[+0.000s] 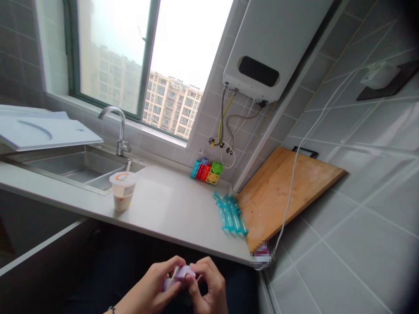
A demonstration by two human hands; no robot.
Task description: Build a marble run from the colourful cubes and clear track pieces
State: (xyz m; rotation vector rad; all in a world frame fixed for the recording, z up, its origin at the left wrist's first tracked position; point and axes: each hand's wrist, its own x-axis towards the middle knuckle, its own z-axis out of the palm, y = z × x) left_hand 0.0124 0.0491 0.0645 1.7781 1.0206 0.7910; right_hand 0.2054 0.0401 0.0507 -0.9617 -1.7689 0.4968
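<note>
My left hand (159,283) and my right hand (211,285) meet low in the view, in front of the counter edge. Between them is a small pale-purple and white piece (183,272), and the fingers of both hands are closed on it. Another pale-purple part (167,284) shows in the left hand's grip; fingers hide whether the two are joined. The exact kind of object cannot be made out.
A lidded drink cup (123,196) with a straw stands by the sink (81,168). Colourful moulded pieces (207,171) lean at the back wall. Several clear turquoise tubes (232,216) lie beside a leaning wooden board (288,187). A white cable (292,187) hangs across it.
</note>
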